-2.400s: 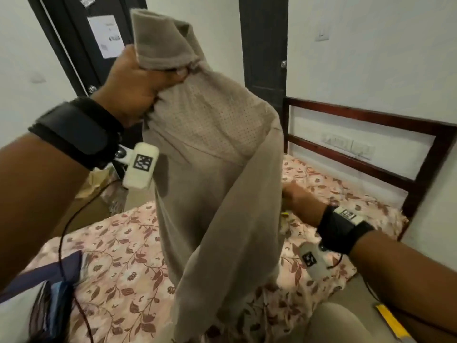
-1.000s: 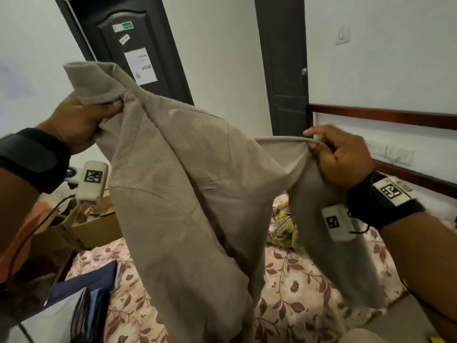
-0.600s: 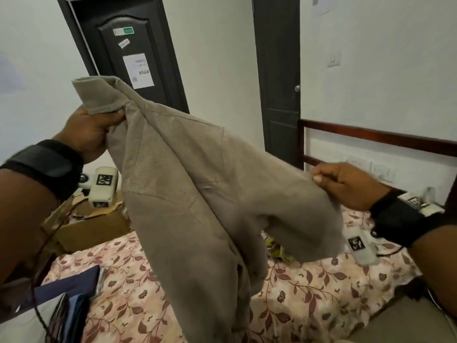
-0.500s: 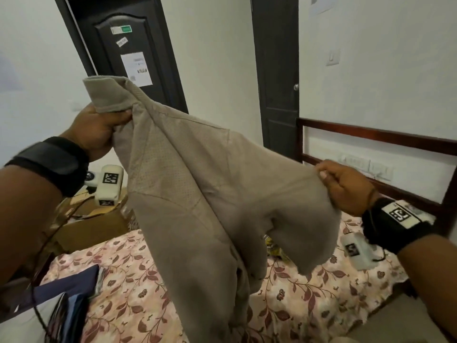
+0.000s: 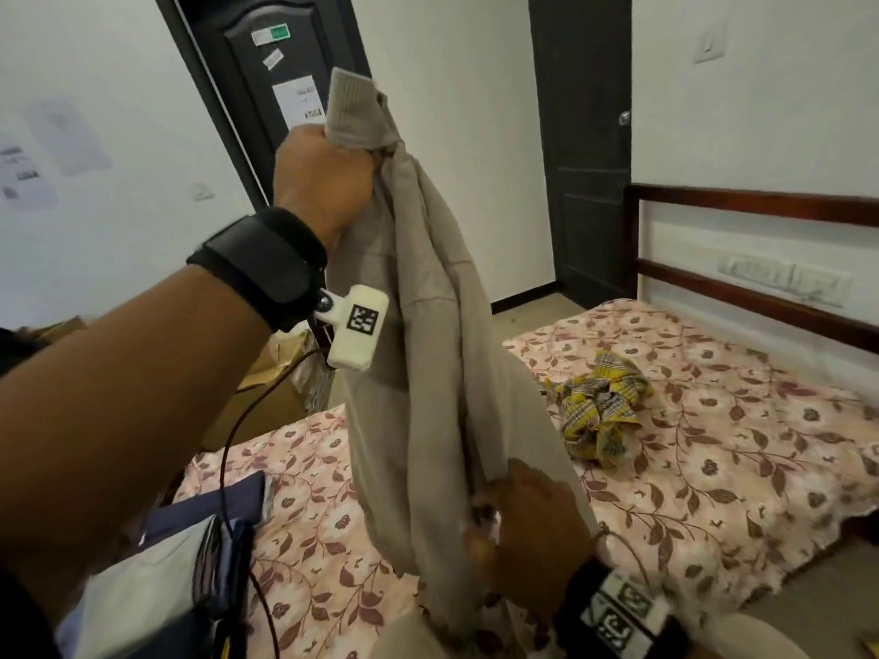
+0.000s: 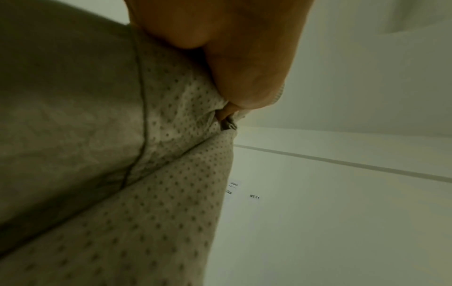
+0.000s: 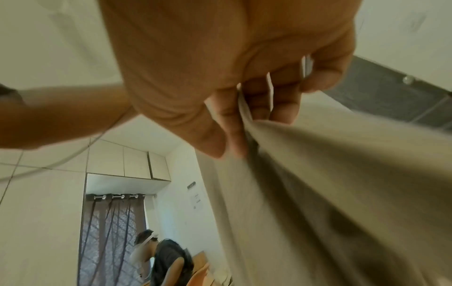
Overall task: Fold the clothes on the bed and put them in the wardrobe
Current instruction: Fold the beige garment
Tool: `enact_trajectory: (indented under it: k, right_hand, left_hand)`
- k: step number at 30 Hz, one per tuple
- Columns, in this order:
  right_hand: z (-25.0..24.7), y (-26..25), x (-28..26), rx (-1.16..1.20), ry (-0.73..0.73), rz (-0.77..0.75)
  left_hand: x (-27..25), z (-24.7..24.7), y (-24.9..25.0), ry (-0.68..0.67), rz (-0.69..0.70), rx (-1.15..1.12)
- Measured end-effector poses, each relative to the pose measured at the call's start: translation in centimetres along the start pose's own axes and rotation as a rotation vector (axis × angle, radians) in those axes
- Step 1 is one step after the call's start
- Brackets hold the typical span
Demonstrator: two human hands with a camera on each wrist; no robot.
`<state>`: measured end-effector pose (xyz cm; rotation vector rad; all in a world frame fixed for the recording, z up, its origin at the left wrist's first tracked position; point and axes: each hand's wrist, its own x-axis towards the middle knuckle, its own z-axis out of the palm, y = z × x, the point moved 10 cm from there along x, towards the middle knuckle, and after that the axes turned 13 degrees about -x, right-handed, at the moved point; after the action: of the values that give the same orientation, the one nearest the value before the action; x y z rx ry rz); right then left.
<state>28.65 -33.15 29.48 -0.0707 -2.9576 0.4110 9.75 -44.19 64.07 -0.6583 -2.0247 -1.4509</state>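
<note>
A: Head view. Left hand (image 5: 323, 173) raised at 11 o'clock, fist clenched round the ribbed top end of the beige garment (image 5: 428, 373). Right hand (image 5: 528, 520) low at 5 o'clock, fingers curled into the cloth's lower part. Garment hangs between the two grips, clear of the bed (image 5: 713, 468).

B: Long axis?

A: Near vertical, top at the left hand, running down to 5 o'clock. Right hand is the nearer one to the free lower end; my read is that the next fold turns on bringing that end up or laying the length flat on the bed.

B: Other clothes?

A: Yellow checked cloth (image 5: 599, 406) crumpled on the bed at 3 o'clock. Stack (image 5: 190, 573) of dark and pale items at 7 o'clock, looks folded. Papers on the dark door (image 5: 266, 88); print too blurred to read.

B: Left wrist view?

A: Thumb presses perforated beige fabric (image 6: 146, 193) into the fist. A wall label (image 6: 254, 196) reads "WS-11".

B: Right wrist view?

A: Fingers (image 7: 269, 100) and thumb pinch a bunched fold of the garment, which falls away toward 4 o'clock. Wall notice illegible.
</note>
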Motion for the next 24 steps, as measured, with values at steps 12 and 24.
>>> enact_trajectory:
  k: [12,24]
  right_hand:
    - [-0.1,3.6,8.4,0.043,0.171,0.164]
    - [-11.7,14.2,7.8,0.165,0.027,-0.059]
  left_hand:
    - [1.4,-7.6,2.0,0.136,0.011,-0.016]
    - [-0.8,-13.3,-9.2,0.034,-0.186,-0.493]
